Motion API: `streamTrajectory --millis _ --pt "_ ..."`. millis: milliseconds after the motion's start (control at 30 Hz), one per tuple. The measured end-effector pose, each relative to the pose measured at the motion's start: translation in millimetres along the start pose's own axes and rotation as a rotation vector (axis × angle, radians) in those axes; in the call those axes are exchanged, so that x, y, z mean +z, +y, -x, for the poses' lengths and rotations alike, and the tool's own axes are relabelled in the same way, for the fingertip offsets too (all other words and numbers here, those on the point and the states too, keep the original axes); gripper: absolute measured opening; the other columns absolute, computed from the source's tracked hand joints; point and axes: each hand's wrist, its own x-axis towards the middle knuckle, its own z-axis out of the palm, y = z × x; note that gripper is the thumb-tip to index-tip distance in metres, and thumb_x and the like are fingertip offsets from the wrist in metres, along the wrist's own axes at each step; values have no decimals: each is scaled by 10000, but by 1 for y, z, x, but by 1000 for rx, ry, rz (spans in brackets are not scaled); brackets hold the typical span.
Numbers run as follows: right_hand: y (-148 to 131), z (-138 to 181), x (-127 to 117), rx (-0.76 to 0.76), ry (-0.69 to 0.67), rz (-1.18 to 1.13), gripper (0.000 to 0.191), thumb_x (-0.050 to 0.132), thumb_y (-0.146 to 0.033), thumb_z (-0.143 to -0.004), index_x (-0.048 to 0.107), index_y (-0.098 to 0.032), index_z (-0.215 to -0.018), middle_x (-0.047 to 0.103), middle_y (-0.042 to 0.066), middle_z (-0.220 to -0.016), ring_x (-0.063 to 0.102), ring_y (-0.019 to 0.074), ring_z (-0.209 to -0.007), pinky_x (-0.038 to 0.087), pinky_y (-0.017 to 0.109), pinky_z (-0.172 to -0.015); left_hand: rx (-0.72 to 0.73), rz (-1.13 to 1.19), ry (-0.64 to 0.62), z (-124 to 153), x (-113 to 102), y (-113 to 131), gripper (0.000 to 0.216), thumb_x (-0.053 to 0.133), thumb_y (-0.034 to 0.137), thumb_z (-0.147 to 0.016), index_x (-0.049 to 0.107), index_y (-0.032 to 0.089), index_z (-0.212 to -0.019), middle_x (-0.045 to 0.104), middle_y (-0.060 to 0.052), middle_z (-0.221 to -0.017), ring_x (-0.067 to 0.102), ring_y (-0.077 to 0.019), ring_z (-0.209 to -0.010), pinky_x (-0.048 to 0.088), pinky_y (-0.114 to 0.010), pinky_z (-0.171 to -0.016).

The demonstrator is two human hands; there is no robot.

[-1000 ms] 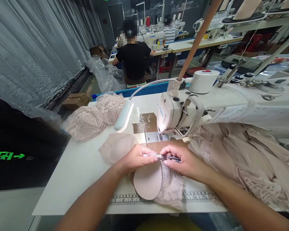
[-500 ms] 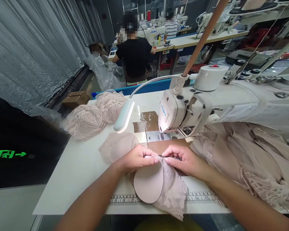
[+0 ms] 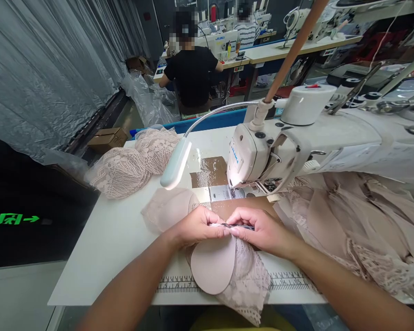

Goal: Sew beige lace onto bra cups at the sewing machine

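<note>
Between my hands hangs a beige lace bra [image 3: 250, 276], its smooth pad-like cup [image 3: 213, 269] facing me over the table's front edge. My left hand [image 3: 202, 225] pinches the bra's upper edge between thumb and fingers. Close against it, my right hand [image 3: 258, 227] is closed, thumb and forefinger at the same edge, with a slim dark tool [image 3: 245, 226] under its fingers; its exact kind is hidden. The fingertips of both hands nearly touch. Another sheer cup section [image 3: 169, 209] lies on the table left of my left hand.
Just beyond my hands stands a white sewing machine [image 3: 248, 156], with a lamp [image 3: 176, 163] on a bendable neck. Lace cups [image 3: 120, 172] are piled at left, beige garments [image 3: 352, 216] at right. A ruler strip [image 3: 179, 285] runs along the front edge. A person [image 3: 191, 76] sits ahead.
My right hand has shifted slightly left, closer to my left hand. The dark tool shows more plainly at the bra's edge, and the lace hangs slightly lower.
</note>
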Motion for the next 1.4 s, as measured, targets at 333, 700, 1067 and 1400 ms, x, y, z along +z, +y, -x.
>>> streamTrajectory --millis 333,700,1067,1400 --pt "14 -1 6 56 -3 -263 346 636 -398 -786 565 -193 -1055 602 11 -838 573 140 -710 451 261 -624 19 -95 8 1 -1 4 321 670 418 -749 651 99 -715 474 20 -592 380 -74 -550 303 -204 -505" --pt "9 9 -12 80 24 73 188 522 -325 -797 515 -186 -670 500 1 -692 473 150 -660 390 260 -585 55 -729 382 63 -23 50 192 554 336 -814 634 162 -837 567 -18 -785 498 -134 -713 370 -215 -598" --pt "-1 21 -14 33 -143 -163 311 542 -479 -809 512 -182 -722 463 -3 -712 444 141 -660 364 248 -589 -68 13 115 49 4 -4 503 723 477 -686 616 124 -1028 298 85 -560 261 -40 -491 204 -179 -456" --pt "-6 37 -12 81 -195 -98 215 535 -374 -832 536 -177 -744 486 2 -731 447 143 -671 366 256 -607 -32 159 131 24 12 0 454 795 402 -613 660 104 -928 535 5 -656 418 -61 -522 264 -185 -445"
